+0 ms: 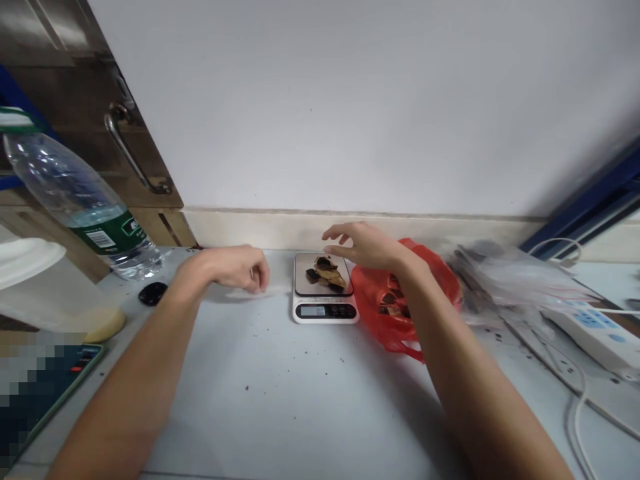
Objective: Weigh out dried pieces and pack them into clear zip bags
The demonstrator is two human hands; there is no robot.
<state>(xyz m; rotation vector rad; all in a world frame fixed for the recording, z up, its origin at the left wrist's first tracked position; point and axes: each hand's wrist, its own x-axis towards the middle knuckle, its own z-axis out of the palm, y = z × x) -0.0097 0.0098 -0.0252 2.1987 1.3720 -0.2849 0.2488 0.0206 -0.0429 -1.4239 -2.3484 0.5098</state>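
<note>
A white digital kitchen scale (325,312) stands near the wall, its display apparently reading 0.0. Several dark brown and tan dried pieces (327,272) lie in a small heap on its plate. Over the far right side of the plate hovers my right hand (361,244), fingers apart and holding nothing. My left hand (243,268) is to the left of the scale, fingers curled together at a thin clear plastic bag (273,291) lying flat on the table. Beneath my right forearm sits an open red plastic bag (373,293) with similar dark pieces inside, partly hidden by the arm.
At left are a water bottle (107,227), a white-lidded plastic container (47,287), a small black object (153,293) and a phone (50,393). On the right lie clear plastic bags (505,277), a power strip (600,333) and white cables. Dark crumbs dot the table.
</note>
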